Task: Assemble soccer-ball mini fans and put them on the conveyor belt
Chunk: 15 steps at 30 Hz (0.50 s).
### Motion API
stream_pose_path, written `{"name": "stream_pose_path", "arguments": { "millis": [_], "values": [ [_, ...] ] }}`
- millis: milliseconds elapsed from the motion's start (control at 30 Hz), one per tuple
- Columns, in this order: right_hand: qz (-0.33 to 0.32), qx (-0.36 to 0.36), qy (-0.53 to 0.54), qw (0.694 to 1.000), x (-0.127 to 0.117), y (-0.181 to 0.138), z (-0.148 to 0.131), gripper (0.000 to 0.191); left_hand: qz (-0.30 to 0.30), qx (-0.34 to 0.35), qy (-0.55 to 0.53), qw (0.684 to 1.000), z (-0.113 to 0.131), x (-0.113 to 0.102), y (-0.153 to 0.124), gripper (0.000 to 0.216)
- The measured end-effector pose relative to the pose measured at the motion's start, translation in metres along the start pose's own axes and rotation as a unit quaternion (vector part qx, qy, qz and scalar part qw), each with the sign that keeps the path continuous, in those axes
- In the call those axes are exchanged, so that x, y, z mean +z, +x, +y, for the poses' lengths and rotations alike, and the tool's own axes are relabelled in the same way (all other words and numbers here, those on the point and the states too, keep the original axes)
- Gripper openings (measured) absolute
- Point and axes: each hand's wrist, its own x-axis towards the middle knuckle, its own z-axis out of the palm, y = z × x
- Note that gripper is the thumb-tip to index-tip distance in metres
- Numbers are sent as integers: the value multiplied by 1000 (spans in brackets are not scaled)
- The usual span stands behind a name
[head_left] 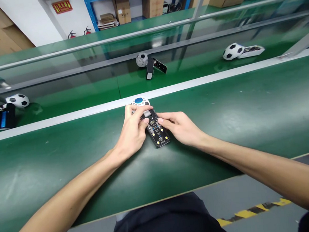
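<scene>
Between my hands a black circuit board (158,133) with small yellow and silver parts sits on a slim device, tilted over the green bench (93,161). At its far end is a round white head with a blue disc (138,100). My left hand (134,130) closes on the device's left side, its thumb on the board's edge and a finger across the top near a grey block (147,113). From the right, my right hand (181,126) pinches the board's edge between thumb and forefinger. The device's underside is hidden.
Beyond a white rail (190,87) lie several football-headed devices: one at left (18,101), one in the middle (142,60) with an opened-out board, one at right (234,51). Grey metal bars (110,40) cross behind them. Cardboard boxes (153,4) stand on a blue shelf.
</scene>
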Motion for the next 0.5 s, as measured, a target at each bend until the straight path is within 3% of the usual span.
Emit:
{"name": "stream_pose_path", "arguments": {
  "millis": [200, 367, 500],
  "values": [
    [-32, 48, 116, 992, -10, 2, -1, 39, 9, 13, 20, 1000, -6, 1, 2, 34],
    [-144, 101, 17, 984, -19, -7, -16, 41, 40, 38, 155, 986, 1, 0, -6, 30],
    [-99, 84, 16, 991, -13, -13, -15, 38, 26, 41, 289, 956, 15, 3, -17, 22]
  ]
}}
